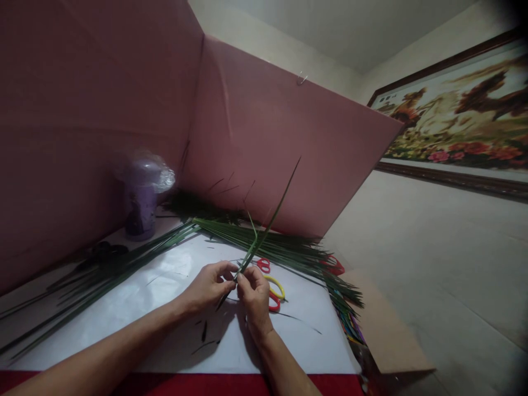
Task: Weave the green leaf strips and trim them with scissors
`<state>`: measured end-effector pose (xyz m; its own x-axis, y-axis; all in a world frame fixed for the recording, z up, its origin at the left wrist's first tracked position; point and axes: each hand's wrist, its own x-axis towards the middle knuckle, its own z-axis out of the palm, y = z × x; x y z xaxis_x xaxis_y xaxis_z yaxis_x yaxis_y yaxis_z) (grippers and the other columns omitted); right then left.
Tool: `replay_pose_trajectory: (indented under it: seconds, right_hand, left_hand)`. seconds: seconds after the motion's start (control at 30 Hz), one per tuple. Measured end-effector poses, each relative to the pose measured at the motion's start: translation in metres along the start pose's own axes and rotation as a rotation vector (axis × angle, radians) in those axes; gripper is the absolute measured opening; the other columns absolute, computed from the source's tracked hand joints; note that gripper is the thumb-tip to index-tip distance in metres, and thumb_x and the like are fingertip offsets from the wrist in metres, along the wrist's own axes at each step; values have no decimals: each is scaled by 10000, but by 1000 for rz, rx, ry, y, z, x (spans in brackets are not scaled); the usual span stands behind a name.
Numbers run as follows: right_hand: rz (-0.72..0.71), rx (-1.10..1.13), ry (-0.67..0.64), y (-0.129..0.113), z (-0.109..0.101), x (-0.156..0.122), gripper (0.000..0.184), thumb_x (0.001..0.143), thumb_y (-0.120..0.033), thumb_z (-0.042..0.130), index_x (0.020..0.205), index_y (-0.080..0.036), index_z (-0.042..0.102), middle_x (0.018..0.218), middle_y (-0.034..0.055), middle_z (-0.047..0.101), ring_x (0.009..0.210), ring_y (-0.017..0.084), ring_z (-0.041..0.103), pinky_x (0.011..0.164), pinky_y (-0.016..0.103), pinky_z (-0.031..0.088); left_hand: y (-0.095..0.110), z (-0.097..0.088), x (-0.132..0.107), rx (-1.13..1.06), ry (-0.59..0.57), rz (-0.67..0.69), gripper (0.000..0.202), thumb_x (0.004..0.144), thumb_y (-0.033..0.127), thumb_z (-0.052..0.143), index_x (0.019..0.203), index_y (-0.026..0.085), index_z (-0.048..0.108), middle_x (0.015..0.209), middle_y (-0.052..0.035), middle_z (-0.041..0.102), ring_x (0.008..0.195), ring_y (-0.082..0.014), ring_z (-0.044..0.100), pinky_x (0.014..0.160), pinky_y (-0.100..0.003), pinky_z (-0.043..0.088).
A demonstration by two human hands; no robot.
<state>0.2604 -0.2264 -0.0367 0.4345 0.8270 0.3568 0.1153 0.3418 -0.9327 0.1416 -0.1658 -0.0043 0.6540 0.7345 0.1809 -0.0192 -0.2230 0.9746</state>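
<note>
Both of my hands meet over a white sheet [165, 308] on the table. My left hand [210, 286] and my right hand [254, 294] each pinch the lower end of a long green leaf strip [270, 217], which rises up and to the right between them. A second, shorter blade splits off it near the fingers. Just beyond my right hand lie scissors with red handles [264, 265] and a yellow-handled pair [277, 287], partly hidden by the hand.
Long green leaves [284, 247] lie fanned across the back of the table and off to the left [82, 286]. A purple cup wrapped in plastic [142, 198] stands at back left. Pink boards [264, 137] wall in the table. Another red scissors [333, 265] lies at right.
</note>
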Motion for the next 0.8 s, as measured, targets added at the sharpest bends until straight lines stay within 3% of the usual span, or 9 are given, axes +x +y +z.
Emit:
replay_pose_trajectory:
  seconds: [0.17,0.4,0.57,0.67,0.8]
  right_hand:
    - [-71,-59,-20,-3,1,-2,85,790,-237,541,757,-165,509,637,-37,476,537,93,428,501,214,358]
    - [-243,-250,-29,-13,2,-11,39,824,-205,514,834,-174,535,761,2,503,655,122,478,596,243,388]
    - [-366,-266,-15,-20,3,-16,41,827,-204,521,852,-175,535,847,26,504,693,128,487,601,245,387]
    - [-303,-231,3,-16,4,-15,55,844,-234,510,849,-180,509,793,8,488,663,119,467,588,240,383]
    - [-186,-161,63,-10,3,-12,130,856,-286,500,786,-185,459,687,-30,436,605,101,429,567,228,383]
  left_hand:
    - [-3,1,-1,12,-76,50,261,695,174,494,913,130,631,795,-25,655,714,-153,574,658,-248,432]
    - [-6,0,-2,-57,-91,93,196,701,155,516,864,150,625,802,-16,648,721,-144,563,636,-231,427]
    - [-5,-1,-2,-172,-117,147,171,704,154,555,858,144,629,797,-18,636,734,-139,561,651,-226,426]
    - [-4,1,-2,-201,-97,70,161,696,213,602,834,133,623,739,-10,623,593,-101,526,526,-195,390]
    - [-6,4,-1,-225,-93,-131,247,695,379,614,736,143,555,492,54,503,348,-55,375,353,-180,268]
